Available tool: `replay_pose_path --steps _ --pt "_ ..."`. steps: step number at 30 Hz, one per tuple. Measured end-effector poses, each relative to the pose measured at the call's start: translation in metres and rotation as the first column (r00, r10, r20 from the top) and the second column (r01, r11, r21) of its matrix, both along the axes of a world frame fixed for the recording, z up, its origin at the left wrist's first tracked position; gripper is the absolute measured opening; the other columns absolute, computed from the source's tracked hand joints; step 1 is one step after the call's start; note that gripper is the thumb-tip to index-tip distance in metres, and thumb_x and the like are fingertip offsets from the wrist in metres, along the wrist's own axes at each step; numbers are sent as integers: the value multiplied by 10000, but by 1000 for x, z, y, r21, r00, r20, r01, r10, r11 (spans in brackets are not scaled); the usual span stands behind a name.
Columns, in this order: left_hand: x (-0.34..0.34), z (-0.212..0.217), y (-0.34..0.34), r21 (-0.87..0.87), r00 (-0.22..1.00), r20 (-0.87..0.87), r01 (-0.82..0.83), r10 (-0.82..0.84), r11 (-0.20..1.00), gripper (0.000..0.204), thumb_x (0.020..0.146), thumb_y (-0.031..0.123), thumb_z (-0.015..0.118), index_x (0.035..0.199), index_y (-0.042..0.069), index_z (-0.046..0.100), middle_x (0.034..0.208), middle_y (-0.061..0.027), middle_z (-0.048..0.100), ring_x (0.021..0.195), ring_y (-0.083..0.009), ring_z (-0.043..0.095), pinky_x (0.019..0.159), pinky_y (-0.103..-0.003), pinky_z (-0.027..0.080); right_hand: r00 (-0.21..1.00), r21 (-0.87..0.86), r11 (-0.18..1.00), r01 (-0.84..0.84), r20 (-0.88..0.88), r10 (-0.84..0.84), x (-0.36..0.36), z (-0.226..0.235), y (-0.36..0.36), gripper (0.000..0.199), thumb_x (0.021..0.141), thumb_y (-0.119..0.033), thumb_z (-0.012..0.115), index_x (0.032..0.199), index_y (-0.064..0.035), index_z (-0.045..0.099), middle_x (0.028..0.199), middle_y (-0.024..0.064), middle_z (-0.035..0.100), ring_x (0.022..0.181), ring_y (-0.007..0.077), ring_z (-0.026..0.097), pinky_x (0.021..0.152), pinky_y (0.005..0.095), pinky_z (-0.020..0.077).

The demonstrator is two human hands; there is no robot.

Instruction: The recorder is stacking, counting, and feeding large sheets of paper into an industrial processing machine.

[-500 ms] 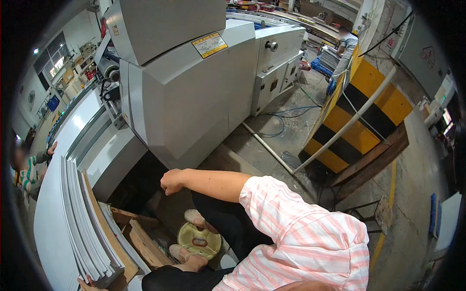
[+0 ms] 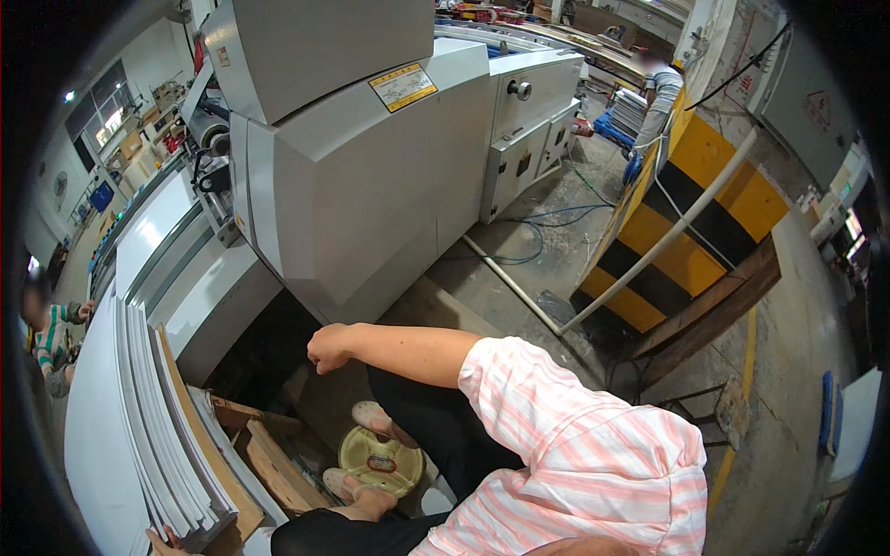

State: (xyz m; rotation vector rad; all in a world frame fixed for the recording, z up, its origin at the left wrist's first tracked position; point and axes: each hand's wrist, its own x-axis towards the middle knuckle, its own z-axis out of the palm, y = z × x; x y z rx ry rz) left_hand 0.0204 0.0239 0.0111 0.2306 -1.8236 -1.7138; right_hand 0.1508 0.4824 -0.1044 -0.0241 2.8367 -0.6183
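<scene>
At the lower left, my left hand (image 2: pixel 165 543) touches the near corner of a tall stack of white sheets (image 2: pixel 102 417). Its visible fingers are apart, and the lower frame edge cuts off the rest. The sheets' edges fan slightly, above a brown board (image 2: pixel 218 445). My right arm reaches across in a pink-and-white striped sleeve. My right hand (image 2: pixel 329 347) is closed in a loose fist over the dark gap between the stack and a large grey machine (image 2: pixel 371 204). Nothing shows in that fist.
Wooden pallet pieces (image 2: pixel 278 463) lie below the stack. My feet rest by a yellowish round stool (image 2: pixel 408 463). A white pipe rail (image 2: pixel 667 232) and a yellow-black barrier (image 2: pixel 686 222) stand right. Across the stack is another person (image 2: pixel 51 334); one more (image 2: pixel 660 93) stands far right.
The person at the left has drawn a hand back from the far edge of the white sheets. My own hands have hardly moved.
</scene>
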Motion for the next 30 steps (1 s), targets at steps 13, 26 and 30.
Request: replay_pose_path --steps 13,26,30 --pt "20 15 15 -83 980 -133 -163 151 983 265 676 136 661 781 -105 623 704 -219 608 633 -259 527 632 -364 437 999 8 1000 -2 52 1 -1 4 -3 286 734 -293 574 924 -90 646 892 119 629 877 291 579 731 401 459" --pt "-20 -5 -32 -27 999 50 -5 7 1000 441 846 292 557 1120 -52 526 1081 -141 566 856 -189 599 695 -238 471 1000 -12 1000 -2 26 3 -3 5 -7 289 730 -295 571 921 -92 646 890 120 629 871 290 580 730 400 457" --pt "-14 -5 -17 -65 997 66 -21 25 998 432 850 287 550 1124 -46 525 1086 -141 564 852 -187 600 707 -238 467 999 -6 1000 9 32 -8 1 0 -2 294 729 -302 570 922 -93 646 885 120 628 867 289 580 726 400 457"
